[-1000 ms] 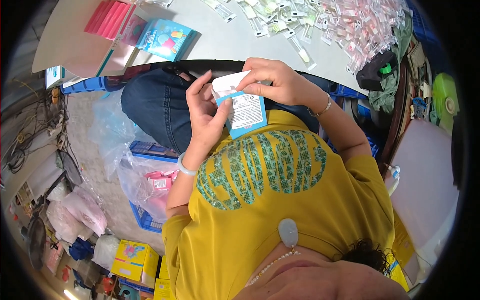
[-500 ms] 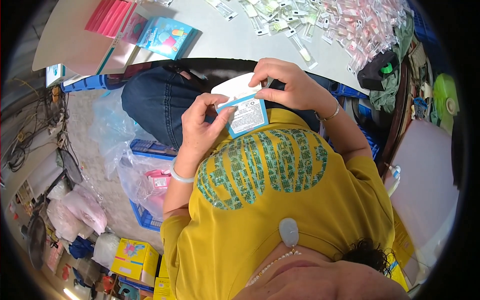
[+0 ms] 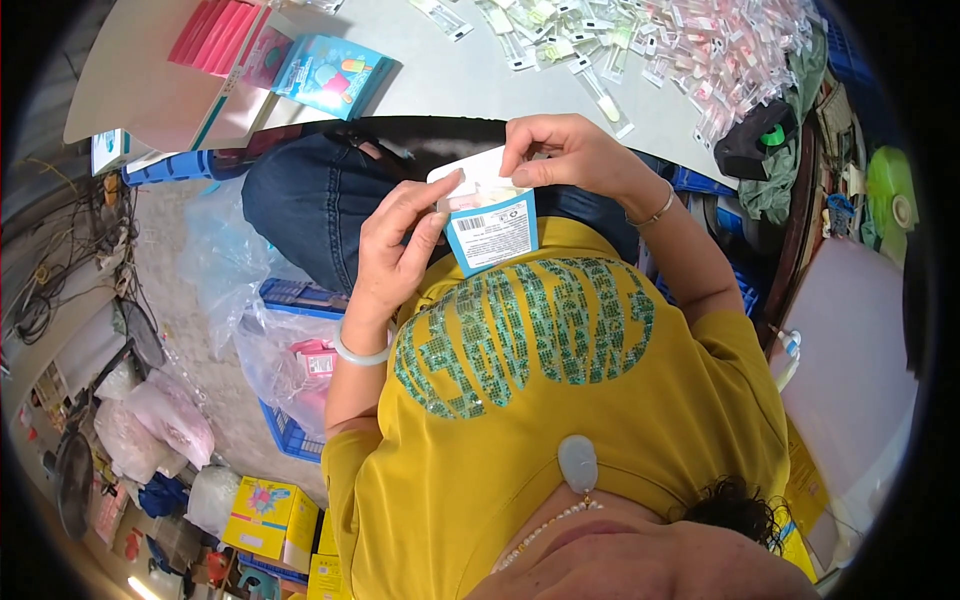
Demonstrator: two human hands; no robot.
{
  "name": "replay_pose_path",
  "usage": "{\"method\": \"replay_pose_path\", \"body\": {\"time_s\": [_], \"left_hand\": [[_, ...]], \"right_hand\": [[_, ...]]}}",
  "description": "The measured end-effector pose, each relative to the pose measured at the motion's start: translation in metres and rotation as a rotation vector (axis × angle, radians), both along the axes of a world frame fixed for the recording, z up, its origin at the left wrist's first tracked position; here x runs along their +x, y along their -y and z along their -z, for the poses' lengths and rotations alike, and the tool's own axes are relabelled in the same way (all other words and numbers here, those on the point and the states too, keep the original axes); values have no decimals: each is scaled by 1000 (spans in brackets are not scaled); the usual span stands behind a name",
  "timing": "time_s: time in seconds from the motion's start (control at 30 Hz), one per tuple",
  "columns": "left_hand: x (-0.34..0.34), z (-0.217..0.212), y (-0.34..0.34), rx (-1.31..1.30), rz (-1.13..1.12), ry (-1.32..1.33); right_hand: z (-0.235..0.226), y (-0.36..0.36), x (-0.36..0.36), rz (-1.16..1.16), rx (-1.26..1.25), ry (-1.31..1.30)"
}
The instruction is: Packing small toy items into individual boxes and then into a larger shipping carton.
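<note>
A small blue-and-white carton [image 3: 493,238] is held upright over my lap, in front of my yellow shirt, its printed label panel facing me. Its white flap stands raised at the top, and something pale shows in the opening. My left hand [image 3: 393,240] pinches the carton's left edge, with a finger laid along the flap. At the upper right, my right hand [image 3: 562,155] grips the flap and rim between thumb and bent fingers. Whether it also holds something inside the opening is hidden.
On the white table [image 3: 440,95] lie a blue carton [image 3: 335,77], a white holder [image 3: 120,80] with pink packs [image 3: 215,35], and many small clear packets [image 3: 690,60]. A black object [image 3: 757,140] sits at the right edge. Beside me stands a blue crate [image 3: 290,435] with plastic bags.
My left thumb has slid off the label toward the carton's upper left corner, and the fingers have shifted up onto the flap. More of the label shows, and the opening has widened.
</note>
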State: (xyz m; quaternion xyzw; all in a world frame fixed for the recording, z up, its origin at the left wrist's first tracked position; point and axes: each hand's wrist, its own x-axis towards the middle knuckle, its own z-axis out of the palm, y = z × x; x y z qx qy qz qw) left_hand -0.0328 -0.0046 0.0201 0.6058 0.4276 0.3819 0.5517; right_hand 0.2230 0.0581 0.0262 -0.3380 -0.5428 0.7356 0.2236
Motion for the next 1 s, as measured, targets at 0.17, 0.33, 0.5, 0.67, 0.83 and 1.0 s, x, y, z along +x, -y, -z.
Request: {"method": "replay_pose_path", "body": {"time_s": [0.17,0.33,0.5,0.67,0.83,1.0], "left_hand": [[3,4,8,-163,-134,123],[0,6,2,21,3,-58],[5,5,-1,299,-55,-107],[12,-5,-2,132,-96,-67],[14,-2,2,162,-51,-136],[17,-7,-1,-187,-172,174]], "right_hand": [[8,5,1,38,4,3],[12,16,3,-8,364,157],[5,26,-3,101,559,136],[5,25,-1,82,532,157],[6,36,-10,273,245,26],[-2,31,-10,147,359,134]]}}
